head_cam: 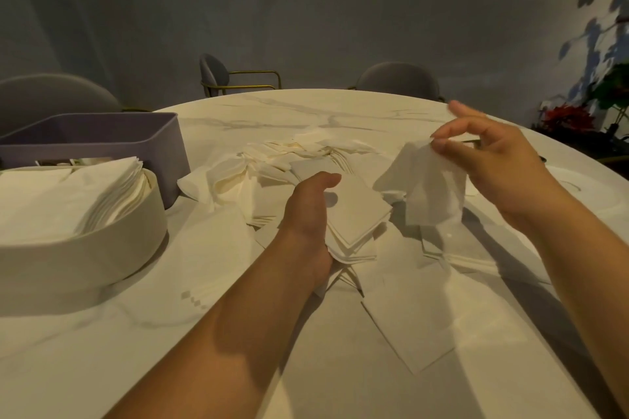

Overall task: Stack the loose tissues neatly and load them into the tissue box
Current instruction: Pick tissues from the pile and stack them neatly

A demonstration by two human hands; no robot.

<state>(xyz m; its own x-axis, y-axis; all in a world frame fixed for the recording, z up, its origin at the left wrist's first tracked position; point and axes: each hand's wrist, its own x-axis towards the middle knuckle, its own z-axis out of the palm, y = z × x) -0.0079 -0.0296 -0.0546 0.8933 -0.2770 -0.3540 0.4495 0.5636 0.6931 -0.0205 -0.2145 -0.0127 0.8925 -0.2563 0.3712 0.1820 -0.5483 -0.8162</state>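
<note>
Left hand grips stack edge; right hand pinches 1 tissue.

1 head-worn wide-angle camera looks forward and down, close over the round table.

Left hand cradling tissue stack, right hand pinching one tissue

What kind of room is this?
Most likely a dining room, at home or in a restaurant: a large round marble-look table, padded chairs with gold-coloured frames set around it, and a plant with red flowers by the wall.
</note>
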